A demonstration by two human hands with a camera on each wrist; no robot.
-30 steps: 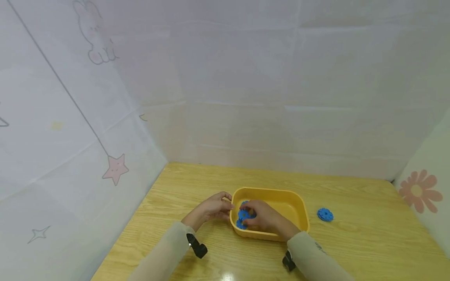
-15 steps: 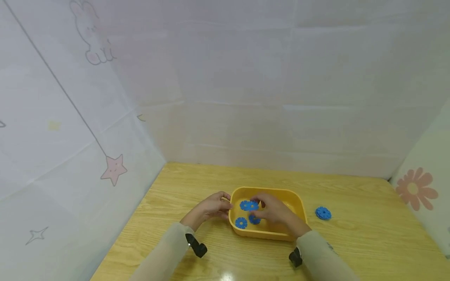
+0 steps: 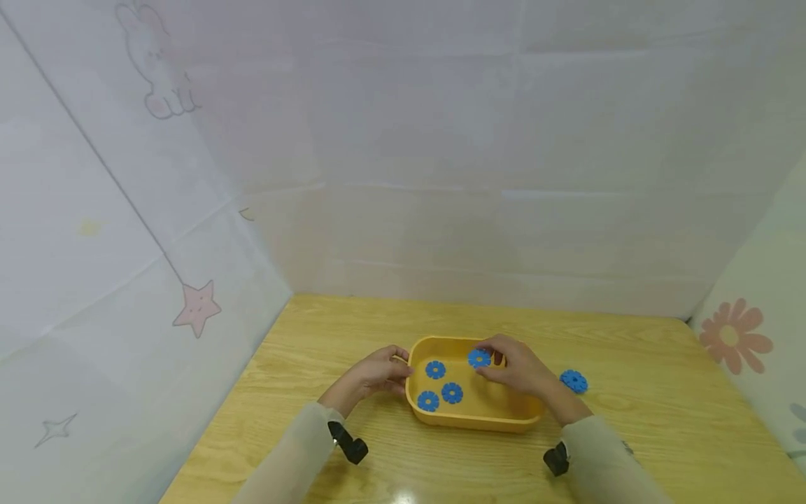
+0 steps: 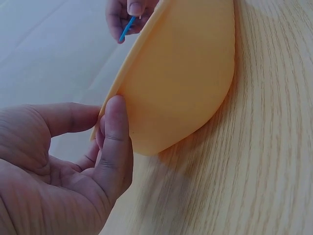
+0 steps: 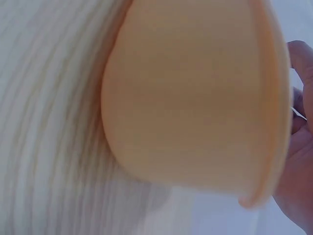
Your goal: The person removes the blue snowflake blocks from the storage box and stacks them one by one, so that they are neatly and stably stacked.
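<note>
A shallow yellow plastic tub stands on the wooden table, with three flat blue notched discs lying apart in its left half. My left hand pinches the tub's left rim between thumb and fingers, as the left wrist view shows up close. Over the tub's back right part, my right hand holds another blue notched disc between thumb and fingers. This held disc shows edge-on beyond the rim in the left wrist view. In the right wrist view the tub wall hides the right fingertips.
To the right of the tub, a small stack of blue notched discs lies on the table. Pale printed cloth hangs behind the table and along both sides.
My right hand has moved right and back inside the tub, bringing one disc along. The discs that were bunched under it now lie spread out. My left hand keeps its place on the rim.
</note>
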